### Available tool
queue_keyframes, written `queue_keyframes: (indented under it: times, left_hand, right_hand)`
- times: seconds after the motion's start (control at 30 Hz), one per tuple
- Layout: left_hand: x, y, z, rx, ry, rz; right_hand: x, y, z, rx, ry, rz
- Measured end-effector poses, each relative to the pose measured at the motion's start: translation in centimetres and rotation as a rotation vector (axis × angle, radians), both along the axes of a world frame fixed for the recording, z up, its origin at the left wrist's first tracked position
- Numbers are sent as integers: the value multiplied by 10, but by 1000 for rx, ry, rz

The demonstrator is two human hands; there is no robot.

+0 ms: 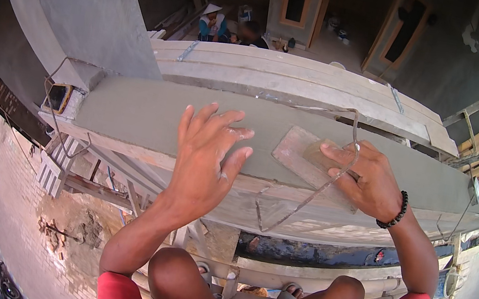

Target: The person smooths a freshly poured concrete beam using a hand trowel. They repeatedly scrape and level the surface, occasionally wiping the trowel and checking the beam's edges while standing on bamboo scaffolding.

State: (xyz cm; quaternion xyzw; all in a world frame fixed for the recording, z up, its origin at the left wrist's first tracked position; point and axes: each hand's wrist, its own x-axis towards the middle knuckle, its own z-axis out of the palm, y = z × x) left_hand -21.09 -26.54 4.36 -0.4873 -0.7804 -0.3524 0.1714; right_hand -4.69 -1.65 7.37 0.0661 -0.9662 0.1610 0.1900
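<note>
Float (298, 157) clamped in R grip (369, 181) | L grip (207, 154) apart, empty | far bkt (245, 13): contents unclear

Left hand (203, 159): fingers (199, 119) spread, pointing toward twelve o'clock. Right hand (373, 183): curled in a grip, pointing toward ten o'clock. Both elbows (424, 280) bent.

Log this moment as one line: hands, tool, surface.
left hand: open, empty, over grey plastered surface | right hand: gripping float | float: angled across the surface's near edge
</note>
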Motion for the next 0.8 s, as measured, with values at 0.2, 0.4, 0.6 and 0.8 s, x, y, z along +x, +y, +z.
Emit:
queue_keyframes:
  times: [0.2, 0.4, 0.6, 0.8]
  left_hand:
    - [-7, -36, -7, -69, -11, 69]
    - [-3, -32, -4, -35, 33, 40]
    - [7, -10, -7, -41, 38, -17]
    - [7, -23, -12, -132, 67, 59]
  right_hand:
    - [110, 46, 10, -70, -64, -251]
    - [169, 73, -2, -165, 207, -572]
    - [49, 10, 2, -72, 132, -147]
    - [-13, -12, -10, 15, 103, 3]
